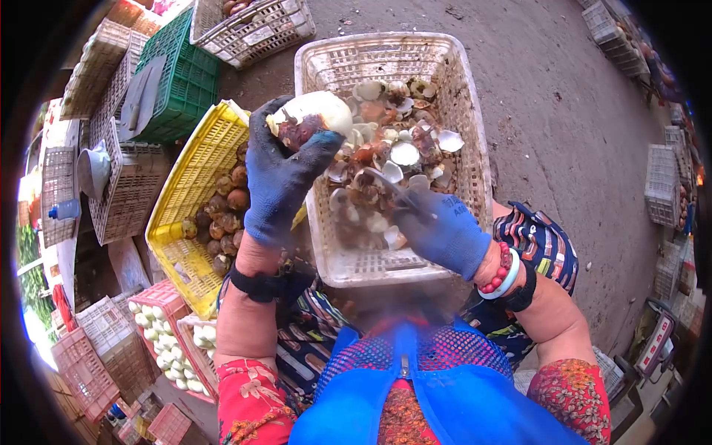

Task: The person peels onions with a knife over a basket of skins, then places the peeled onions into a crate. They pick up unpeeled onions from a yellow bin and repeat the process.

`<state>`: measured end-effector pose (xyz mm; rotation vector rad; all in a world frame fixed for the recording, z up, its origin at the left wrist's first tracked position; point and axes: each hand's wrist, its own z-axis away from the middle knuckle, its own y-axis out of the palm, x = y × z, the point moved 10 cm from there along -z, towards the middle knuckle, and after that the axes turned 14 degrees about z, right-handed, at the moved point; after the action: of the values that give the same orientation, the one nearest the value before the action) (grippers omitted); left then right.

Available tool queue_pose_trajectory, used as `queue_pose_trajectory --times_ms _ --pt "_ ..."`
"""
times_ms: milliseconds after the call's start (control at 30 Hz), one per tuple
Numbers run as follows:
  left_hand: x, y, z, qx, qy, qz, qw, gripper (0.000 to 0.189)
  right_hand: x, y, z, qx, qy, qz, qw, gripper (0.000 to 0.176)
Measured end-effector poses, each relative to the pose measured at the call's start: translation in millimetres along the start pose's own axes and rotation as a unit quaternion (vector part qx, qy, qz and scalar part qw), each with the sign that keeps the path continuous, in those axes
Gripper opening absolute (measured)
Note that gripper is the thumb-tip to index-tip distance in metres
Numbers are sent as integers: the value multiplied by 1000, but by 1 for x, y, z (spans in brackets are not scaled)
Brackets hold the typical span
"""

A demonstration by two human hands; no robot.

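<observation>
2 blue gloves [443, 230], red floral sleeves [254, 397], red beads [501, 268], blue zipped vest [352, 400]

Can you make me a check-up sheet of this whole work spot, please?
Surface: grey ground, little bits scattered on it
Job's things: big bulb, white with a brown patch; knife, blurred; brown bulbs in yellow crate
Clutter: peels heaped in white crate
Hands: both gloved; left hand holds the big bulb, right hand the knife
Cables: nothing seen
Surroundings: green crate; pink crate holding pale bulbs
</observation>
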<state>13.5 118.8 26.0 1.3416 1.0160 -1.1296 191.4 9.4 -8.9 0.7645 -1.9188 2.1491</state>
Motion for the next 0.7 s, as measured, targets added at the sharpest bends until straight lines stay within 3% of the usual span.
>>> queue_pose_trajectory --times_ms 67,167,267,333,433,500,700 --pt "-2 11 4 45 -4 -11 999 70 -27 -7 -6 -12 139 -163 977 23" --pt "1 31 15 109 22 -68 991 76 -36 -30 -23 -67 116 -312 941 32" --pt "-5 53 26 185 103 -189 959 81 -21 -46 -26 -14 100 -292 951 40" --pt "-8 59 34 191 131 -174 957 82 -11 -51 -29 -3 33 -283 958 39" --pt "-11 63 39 227 93 -173 954 82 -4 -50 -29 5 -27 -270 962 39" --pt "-7 63 40 239 96 -169 951 82 -7 -45 -25 67 44 -327 942 40" --pt "4 66 43 255 25 -170 951 86 -15 -36 -24 34 50 -328 943 46"
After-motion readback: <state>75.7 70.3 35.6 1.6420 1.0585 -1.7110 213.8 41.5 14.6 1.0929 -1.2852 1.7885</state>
